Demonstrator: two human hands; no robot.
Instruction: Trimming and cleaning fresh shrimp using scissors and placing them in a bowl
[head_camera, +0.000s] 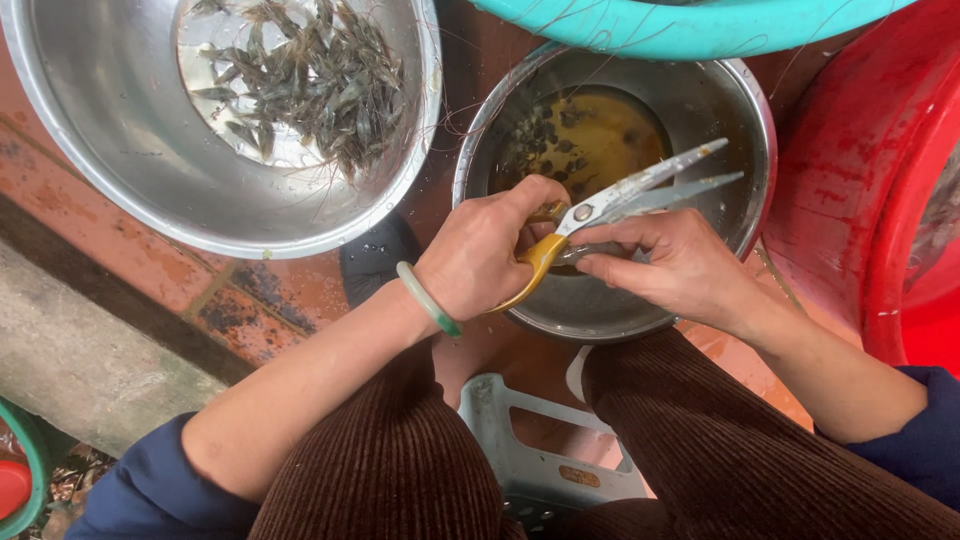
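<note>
My left hand, with a pale green bangle on the wrist, grips the yellow handles of a pair of scissors; the blades point right and stand slightly apart. My right hand pinches a small grey shrimp just under the blades. Both hands hover over a small steel bowl that holds yellowish water and dark shrimp bits. A larger steel bowl at upper left holds water and several whole grey shrimp.
A red plastic basin stands at right and a teal basin rim at the top. The floor is red brick tile with a grey concrete kerb. A grey plastic stool shows between my brown corduroy knees.
</note>
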